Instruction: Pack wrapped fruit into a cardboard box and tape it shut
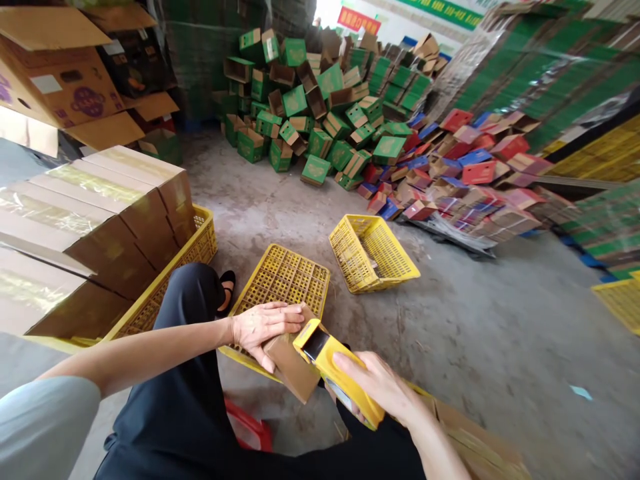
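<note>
Cartons [117, 213] are filling a yellow crate [206, 233] left of the left hand [267, 330], rising above its rim. Beyond that hand, an open basket [375, 257] is holding small bits too indistinct to name. The left hand is lying over a small brown box [294, 370], fingers nearly straight, thumb apart. The right hand [377, 383] is closing around a yellow tool [327, 357], whose tip is overlapping the box; contact is staying unclear. The tool is hiding most right-hand fingers. Legs [183, 373] are partly covering a red object [250, 427] nearer than the left hand.
</note>
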A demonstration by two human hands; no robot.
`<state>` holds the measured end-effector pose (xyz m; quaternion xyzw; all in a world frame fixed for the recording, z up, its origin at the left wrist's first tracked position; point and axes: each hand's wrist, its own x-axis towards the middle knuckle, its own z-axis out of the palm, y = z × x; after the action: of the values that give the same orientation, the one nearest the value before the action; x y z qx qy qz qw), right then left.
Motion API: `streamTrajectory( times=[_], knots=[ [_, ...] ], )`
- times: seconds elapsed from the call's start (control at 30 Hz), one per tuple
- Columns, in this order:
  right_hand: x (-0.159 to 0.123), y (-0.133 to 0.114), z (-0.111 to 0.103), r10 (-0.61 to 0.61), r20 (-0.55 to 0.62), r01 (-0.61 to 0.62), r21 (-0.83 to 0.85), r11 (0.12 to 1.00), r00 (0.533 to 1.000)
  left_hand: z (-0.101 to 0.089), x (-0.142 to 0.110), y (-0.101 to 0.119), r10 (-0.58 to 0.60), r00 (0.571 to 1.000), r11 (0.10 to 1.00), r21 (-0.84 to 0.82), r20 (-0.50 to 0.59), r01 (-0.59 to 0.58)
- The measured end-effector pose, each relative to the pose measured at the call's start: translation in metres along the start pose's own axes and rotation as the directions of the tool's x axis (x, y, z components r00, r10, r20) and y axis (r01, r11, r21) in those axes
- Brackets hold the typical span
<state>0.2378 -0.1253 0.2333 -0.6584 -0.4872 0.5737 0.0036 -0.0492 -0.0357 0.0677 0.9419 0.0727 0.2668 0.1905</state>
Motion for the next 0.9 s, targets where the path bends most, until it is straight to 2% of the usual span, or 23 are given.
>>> streamTrajectory(
  times=[0.27, 0.43, 0.53, 0.6, 0.73, 0.9],
  knots=[
    [-0.022, 0.017, -0.002, 0.012, -0.062, -0.009, 0.045, 0.999, 0.998, 0.011, 0.015, 0.002, 0.041, 0.999, 0.998, 0.045, 0.015, -0.042],
    [-0.035, 0.029, -0.005, 0.113, -0.104, -0.104, 0.089, 0.991, 0.988, 0.010, 0.001, -0.005, 0.024, 0.999, 0.998, 0.058, -0.037, -0.022],
    [-0.036, 0.033, -0.005, 0.114, -0.088, -0.104, 0.109, 0.989, 0.990, 0.008, -0.007, -0.008, 0.026, 0.996, 0.999, 0.041, -0.084, -0.023],
    [-0.035, 0.032, -0.003, 0.111, -0.083, -0.100, 0.127, 0.987, 0.990, 0.004, -0.009, -0.007, 0.018, 0.996, 0.999, 0.032, -0.085, -0.016],
    [-0.031, 0.030, 0.000, 0.110, -0.085, -0.096, 0.156, 0.983, 0.990, -0.009, -0.008, 0.000, -0.014, 1.000, 0.998, 0.054, 0.000, 0.014],
    [-0.020, 0.038, 0.004, 0.068, -0.075, -0.054, 0.172, 0.984, 0.995, -0.034, 0.009, 0.013, -0.005, 0.999, 0.998, 0.064, 0.042, 0.002]
  ],
)
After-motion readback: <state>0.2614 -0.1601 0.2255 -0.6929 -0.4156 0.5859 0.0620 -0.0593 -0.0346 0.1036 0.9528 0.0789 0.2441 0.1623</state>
